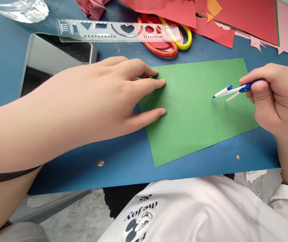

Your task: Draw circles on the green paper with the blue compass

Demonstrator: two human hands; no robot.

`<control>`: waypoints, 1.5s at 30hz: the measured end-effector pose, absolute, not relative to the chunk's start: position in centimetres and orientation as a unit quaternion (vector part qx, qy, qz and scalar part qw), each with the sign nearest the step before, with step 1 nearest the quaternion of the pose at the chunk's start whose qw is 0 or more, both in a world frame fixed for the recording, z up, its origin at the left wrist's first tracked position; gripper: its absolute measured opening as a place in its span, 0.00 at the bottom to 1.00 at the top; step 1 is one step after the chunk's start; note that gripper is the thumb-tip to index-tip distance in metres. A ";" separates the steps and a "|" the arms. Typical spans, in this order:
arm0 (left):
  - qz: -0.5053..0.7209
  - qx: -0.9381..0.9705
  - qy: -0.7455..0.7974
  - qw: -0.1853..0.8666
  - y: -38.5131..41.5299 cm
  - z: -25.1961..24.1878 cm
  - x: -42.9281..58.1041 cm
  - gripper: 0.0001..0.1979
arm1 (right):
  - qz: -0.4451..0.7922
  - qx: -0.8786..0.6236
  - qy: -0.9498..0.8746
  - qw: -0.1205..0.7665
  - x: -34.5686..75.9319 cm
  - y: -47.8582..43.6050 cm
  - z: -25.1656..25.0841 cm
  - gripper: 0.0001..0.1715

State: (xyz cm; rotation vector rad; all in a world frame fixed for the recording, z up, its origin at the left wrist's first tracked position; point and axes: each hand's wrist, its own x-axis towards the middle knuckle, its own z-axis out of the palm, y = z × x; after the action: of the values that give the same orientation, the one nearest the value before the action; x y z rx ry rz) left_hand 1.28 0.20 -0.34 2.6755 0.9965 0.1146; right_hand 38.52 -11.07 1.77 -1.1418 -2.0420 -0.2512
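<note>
Blue-and-white plastic compass (234,90), pinched in my right hand (272,101), points toward the blue table's (124,161) left edge over a green paper sheet (199,124); my left hand (103,101), open and flat, pins it.

Brightness: bright, even, diffuse light from above over the desk (8,67).
Shadows: soft and short, under the left hand (96,97) at the edge of the green paper (196,117).
Glare: pale sheen on the clear ruler (103,31) and on the tablet (48,57).
Focus: centre sharp; forearm (20,134) and shirt (209,208) slightly soft.
Distortion: wide-angle stretch at the edges.
</note>
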 end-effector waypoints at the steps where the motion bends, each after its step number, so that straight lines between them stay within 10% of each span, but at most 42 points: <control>1: 0.038 0.927 0.344 0.142 0.2 -0.3 1.3 0.50 | -0.087 -0.445 -0.807 0.379 38.6 -11.2 2.0 0.16; 45: 0.032 0.938 0.322 0.123 0.7 -1.1 1.2 0.45 | -0.027 -0.428 -0.822 0.376 38.6 -9.8 3.4 0.19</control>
State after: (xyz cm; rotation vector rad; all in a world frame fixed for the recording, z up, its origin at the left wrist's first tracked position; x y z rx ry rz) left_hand 1.16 0.71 -1.10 2.7359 0.9403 0.0921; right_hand 38.59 -9.82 3.37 -1.0942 -2.1016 -0.0686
